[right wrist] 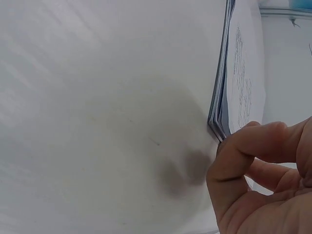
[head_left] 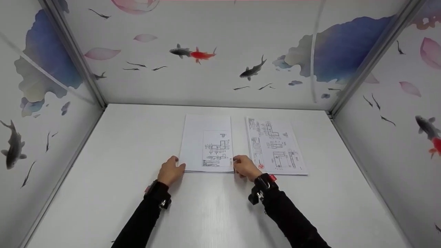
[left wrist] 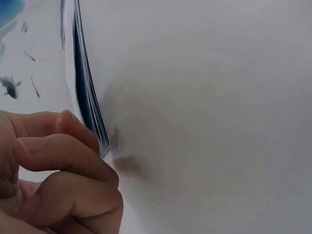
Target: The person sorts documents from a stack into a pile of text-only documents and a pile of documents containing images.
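Note:
A stack of paper sheets (head_left: 198, 137) lies on the table, its top sheet printed with a technical drawing in the lower right part. At the stack's lower left corner, my left hand (head_left: 171, 171) holds the edge with bent fingers. My right hand (head_left: 247, 167) grips the opposite edge near the lower right corner, fingers curled. In the left wrist view, the stack's layered edges (left wrist: 90, 92) meet the fingertips. The right wrist view shows slightly spread layers (right wrist: 220, 92) ending at the bent fingers.
A second set of drawing sheets (head_left: 280, 146) lies right of the stack, close beside my right hand. The white table (head_left: 210, 210) is enclosed by panels painted with fish and petals, at the back (head_left: 206, 82) and on both sides.

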{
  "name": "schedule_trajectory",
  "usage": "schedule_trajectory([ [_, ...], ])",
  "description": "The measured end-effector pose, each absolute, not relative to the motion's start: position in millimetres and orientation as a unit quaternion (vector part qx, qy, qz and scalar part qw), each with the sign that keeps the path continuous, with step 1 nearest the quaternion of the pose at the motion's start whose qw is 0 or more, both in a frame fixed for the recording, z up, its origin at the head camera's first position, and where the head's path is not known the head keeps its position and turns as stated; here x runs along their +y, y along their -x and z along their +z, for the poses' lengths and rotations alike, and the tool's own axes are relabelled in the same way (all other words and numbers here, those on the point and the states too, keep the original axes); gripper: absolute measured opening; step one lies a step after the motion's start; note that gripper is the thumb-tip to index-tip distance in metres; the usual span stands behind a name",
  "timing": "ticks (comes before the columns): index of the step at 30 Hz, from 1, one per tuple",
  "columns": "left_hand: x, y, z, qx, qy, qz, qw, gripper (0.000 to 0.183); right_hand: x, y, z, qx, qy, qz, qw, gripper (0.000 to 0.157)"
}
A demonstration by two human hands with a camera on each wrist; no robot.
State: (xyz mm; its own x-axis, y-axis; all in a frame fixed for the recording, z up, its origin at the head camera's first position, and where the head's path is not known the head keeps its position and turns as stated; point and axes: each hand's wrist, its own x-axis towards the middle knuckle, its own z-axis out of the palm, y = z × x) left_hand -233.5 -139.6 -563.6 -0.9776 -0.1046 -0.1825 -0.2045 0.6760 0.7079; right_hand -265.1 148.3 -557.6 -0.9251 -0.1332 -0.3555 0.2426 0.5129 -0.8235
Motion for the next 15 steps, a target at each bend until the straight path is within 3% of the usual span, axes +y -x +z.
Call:
schedule_trajectory([
  [15,-138.1,230.2,-566.8,0.925,0.075,0.369,0.057,0.047,149.1,261.7,-561.9,0.840,-0.034,-0.507,0.190,0.034],
])
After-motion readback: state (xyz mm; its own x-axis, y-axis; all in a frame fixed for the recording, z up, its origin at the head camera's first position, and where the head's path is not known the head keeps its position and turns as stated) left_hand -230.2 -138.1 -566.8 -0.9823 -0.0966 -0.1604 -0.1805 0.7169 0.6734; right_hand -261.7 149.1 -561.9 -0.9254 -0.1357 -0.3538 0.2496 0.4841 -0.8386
